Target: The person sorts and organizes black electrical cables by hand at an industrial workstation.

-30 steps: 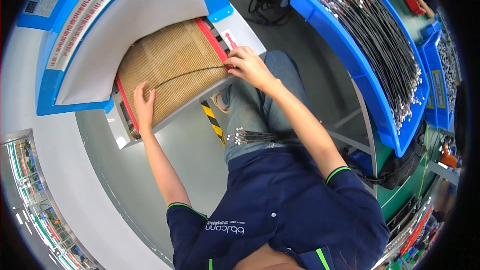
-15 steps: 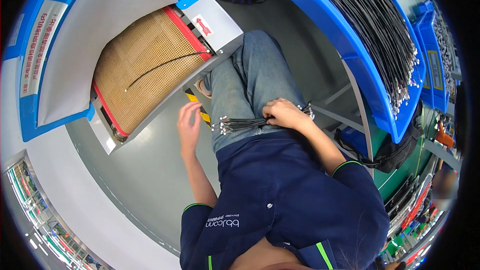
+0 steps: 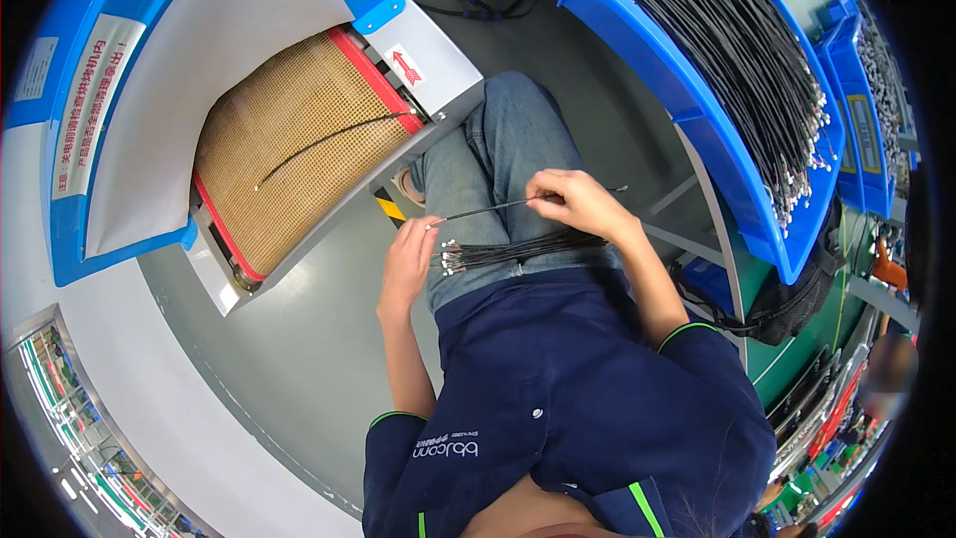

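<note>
Half a second on: pinching one cable (image 3: 483, 211) in left hand (image 3: 406, 261) and right hand (image 3: 573, 201), seemingly singled from lap bundle (image 3: 518, 251).

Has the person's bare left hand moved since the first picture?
Yes: the bare left hand has moved rightward, away from the white, blue-edged machine hood, toward the person's blue denim-clad legs.

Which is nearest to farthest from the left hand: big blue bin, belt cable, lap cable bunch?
From the left hand, head view:
1. Cable bunch: on the lap, just right.
2. Belt cable: up and left.
3. Blue bin: upper right.
</note>
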A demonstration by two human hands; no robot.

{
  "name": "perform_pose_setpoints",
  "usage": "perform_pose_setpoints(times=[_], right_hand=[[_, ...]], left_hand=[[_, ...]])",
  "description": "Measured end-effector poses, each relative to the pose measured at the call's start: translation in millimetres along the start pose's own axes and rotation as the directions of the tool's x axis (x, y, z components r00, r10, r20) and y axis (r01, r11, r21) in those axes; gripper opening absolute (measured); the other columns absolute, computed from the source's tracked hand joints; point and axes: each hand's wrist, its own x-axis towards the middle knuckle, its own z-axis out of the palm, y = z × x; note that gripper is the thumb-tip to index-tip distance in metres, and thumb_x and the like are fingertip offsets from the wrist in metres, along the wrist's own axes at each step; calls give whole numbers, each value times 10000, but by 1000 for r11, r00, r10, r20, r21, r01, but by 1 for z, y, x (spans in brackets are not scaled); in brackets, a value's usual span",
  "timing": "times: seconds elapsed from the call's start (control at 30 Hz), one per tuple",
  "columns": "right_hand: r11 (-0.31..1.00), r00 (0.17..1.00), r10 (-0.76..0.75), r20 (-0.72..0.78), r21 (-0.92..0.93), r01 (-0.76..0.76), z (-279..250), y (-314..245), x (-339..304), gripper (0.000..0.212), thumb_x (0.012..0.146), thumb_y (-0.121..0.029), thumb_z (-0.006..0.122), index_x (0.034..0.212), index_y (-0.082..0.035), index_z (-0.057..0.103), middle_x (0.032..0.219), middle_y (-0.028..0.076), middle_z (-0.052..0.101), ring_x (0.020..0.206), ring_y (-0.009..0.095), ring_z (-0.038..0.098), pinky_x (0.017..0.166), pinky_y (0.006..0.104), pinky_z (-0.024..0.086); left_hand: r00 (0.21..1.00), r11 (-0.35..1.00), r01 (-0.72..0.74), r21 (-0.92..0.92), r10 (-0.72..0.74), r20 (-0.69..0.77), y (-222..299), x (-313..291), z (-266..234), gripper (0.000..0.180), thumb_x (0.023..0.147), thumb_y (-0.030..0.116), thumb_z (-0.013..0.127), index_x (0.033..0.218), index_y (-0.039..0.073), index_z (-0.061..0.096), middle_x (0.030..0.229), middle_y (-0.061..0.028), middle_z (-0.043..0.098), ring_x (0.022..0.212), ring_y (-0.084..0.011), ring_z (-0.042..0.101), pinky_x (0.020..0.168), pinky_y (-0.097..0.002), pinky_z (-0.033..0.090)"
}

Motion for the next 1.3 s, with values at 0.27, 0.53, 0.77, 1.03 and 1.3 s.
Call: perform_pose_setpoints(times=[0.27, 0.53, 0.77, 1.03, 1.3], right_hand=[[992, 994, -94, -59, -90, 89, -11, -17, 13, 118, 820, -127, 655, 914, -57, 636, 822, 88, 623, 734, 269, 628, 665, 355, 498], [872, 893, -446, -62, -256, 418, 16, -31, 35, 136, 770, -78, 697, 906, -70, 688, 839, 39, 660, 745, 221, 651, 648, 339, 531], [863, 863, -492, -116, -190, 467, 7, -23, 39, 118, 782, -121, 675, 890, -73, 665, 825, 40, 629, 777, 220, 636, 647, 328, 524], [810, 814, -576, -73, -180, 558, 19, -29, 42, 110, 788, -131, 668, 883, -78, 660, 818, 21, 624, 741, 203, 627, 632, 322, 524], [847, 855, -503, -126, -269, 459, 23, -28, 39, 106, 807, -170, 668, 861, -87, 630, 750, 33, 575, 680, 205, 611, 538, 327, 495]], left_hand=[[943, 920, -219, 325, 285, -172, 19, 10, -12, 167, 881, 121, 616, 1014, 20, 621, 863, -121, 619, 778, -248, 627, 685, -354, 490], [987, 987, -160, 14, 161, -29, 52, 22, -7, 161, 924, 117, 553, 983, -9, 632, 813, -116, 627, 647, -198, 610, 612, -312, 484], [989, 994, 34, -100, -19, 147, 59, 21, -24, 217, 955, 169, 514, 944, -2, 647, 687, -75, 555, 598, -117, 535, 570, -277, 449], [967, 969, 45, -244, 19, 255, 65, 27, -19, 217, 955, 187, 527, 932, 13, 655, 646, -46, 537, 562, -102, 509, 529, -276, 430], [931, 932, -344, 110, 354, -92, 64, 24, -12, 144, 836, 139, 685, 911, 21, 651, 778, -72, 627, 644, -193, 592, 596, -319, 478]])
